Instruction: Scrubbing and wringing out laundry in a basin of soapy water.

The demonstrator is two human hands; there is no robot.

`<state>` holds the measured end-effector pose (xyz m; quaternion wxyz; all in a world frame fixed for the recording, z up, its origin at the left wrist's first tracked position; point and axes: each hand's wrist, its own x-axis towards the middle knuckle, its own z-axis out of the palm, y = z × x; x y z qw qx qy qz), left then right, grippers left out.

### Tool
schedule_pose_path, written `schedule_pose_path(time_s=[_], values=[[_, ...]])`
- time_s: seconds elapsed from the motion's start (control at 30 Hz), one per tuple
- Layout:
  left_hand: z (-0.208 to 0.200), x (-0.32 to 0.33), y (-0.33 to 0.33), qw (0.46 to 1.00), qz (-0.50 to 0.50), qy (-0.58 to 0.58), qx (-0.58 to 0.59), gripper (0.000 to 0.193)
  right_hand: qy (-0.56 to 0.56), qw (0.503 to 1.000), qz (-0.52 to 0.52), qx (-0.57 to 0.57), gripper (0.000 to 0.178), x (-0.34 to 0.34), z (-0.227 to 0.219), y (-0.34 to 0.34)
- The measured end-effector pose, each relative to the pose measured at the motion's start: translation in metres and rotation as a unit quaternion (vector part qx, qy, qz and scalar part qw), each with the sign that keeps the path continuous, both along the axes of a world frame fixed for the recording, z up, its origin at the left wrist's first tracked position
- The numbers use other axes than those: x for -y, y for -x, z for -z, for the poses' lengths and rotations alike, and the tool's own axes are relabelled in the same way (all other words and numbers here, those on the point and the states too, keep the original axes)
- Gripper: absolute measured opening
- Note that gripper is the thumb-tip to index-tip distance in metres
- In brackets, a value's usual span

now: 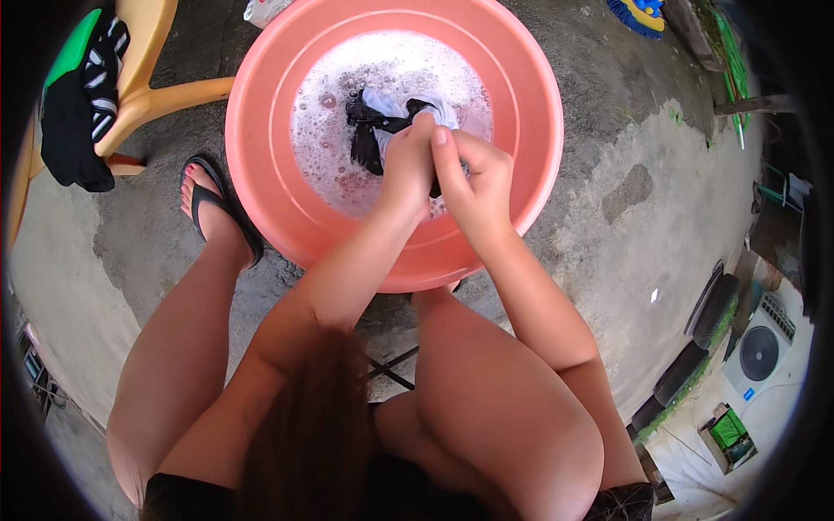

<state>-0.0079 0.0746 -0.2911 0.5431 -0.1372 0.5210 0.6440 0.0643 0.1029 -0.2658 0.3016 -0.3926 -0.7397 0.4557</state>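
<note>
A large pink basin [534,165] holds foamy, soapy water [326,156]. Over its middle, a wet black-and-white garment [369,143] hangs bunched from my hands, its lower part touching the suds. My left hand [408,169] is closed round the cloth. Pressed up against it, my right hand [479,178] is closed too, its thumb lying against the left hand. A bit of black cloth shows below, between the two hands. Most of the gripped cloth is hidden by my fingers.
At the left, a yellow plastic chair [143,104] carries black clothing [69,130] and something green. A blue-bristled brush [638,17] lies at the top right. Tires [682,369] and an air-conditioner unit [760,352] stand far right. My sandalled foot [208,204] is beside the basin on wet concrete.
</note>
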Motion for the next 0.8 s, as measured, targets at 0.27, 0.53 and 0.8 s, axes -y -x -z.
schedule_pose_path(time_s=[0.27, 0.53, 0.8], values=[[-0.012, 0.005, -0.01, 0.984, 0.164, 0.017, -0.071, 0.03, 0.058, 0.979, 0.086, 0.173, 0.042, -0.044, 0.032, -0.009], [0.032, 0.019, 0.029, 0.984, 0.113, -0.141, -0.013, 0.032, -0.089, 0.991, -0.089, 0.046, 0.031, 0.019, -0.004, 0.011], [-0.012, 0.007, 0.004, 0.994, 0.041, 0.003, -0.102, 0.036, 0.014, 0.997, 0.04, 0.063, 0.031, -0.007, 0.004, 0.007]])
